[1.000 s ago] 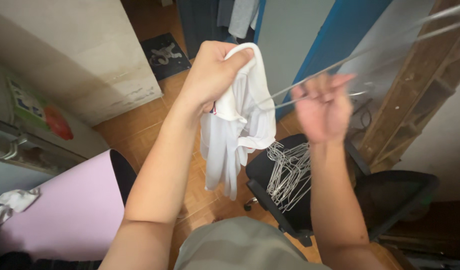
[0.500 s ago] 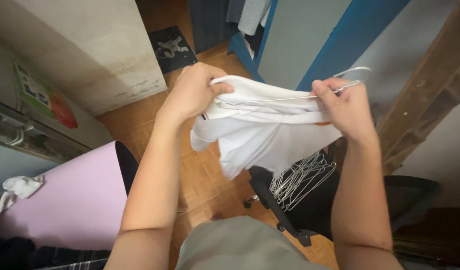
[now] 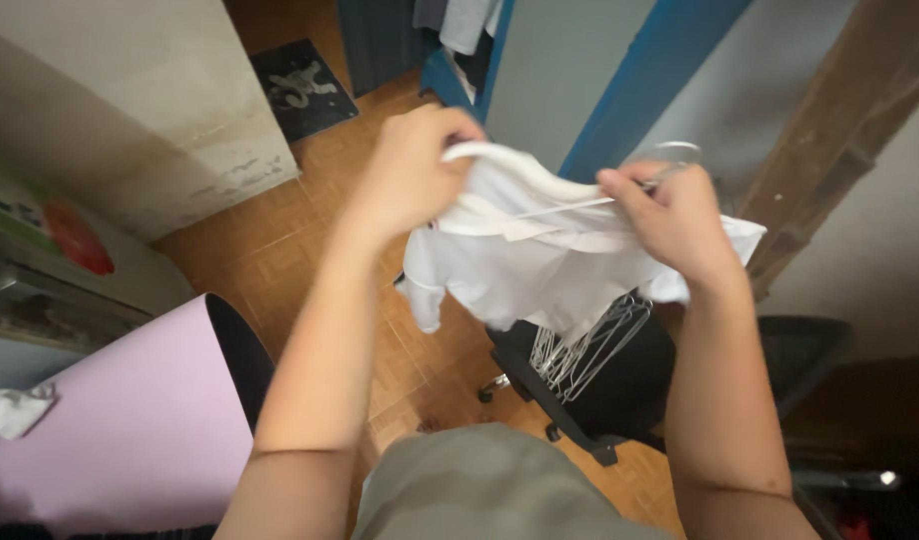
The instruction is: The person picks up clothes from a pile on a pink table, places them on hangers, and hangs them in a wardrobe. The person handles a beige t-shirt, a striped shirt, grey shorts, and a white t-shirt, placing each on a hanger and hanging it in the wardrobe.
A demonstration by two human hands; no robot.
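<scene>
Both hands have drifted a little down and toward each other since half a second ago, and the white garment (image 3: 540,265) now bunches tighter between them, its right edge flaring out past the right wrist.

Below the hands, wooden parquet floor (image 3: 310,215) spreads out, and to the lower left of the left forearm sits a pale pink panel (image 3: 130,420) with a dark edge. Under the right hand stands a black office chair (image 3: 620,385), and on its seat lies a heap of wire hangers (image 3: 580,345), directly beneath the hanging cloth. Beyond the hands a blue door frame (image 3: 630,90) rises, with clothes hanging further back. A dark mat (image 3: 300,85) lies on the floor up and left of the left hand.

Now the garment: stretched between both hands, sagging in the middle, one sleeve dangling below the left hand.

Left hand (image 3: 415,175) is closed around the garment's collar edge, fingers curled over the top. Right hand (image 3: 670,220) is clenched on the cloth and on a thin wire hanger (image 3: 670,165), whose hook pokes up just above the knuckles while its wire runs across into the fabric toward the left hand.
</scene>
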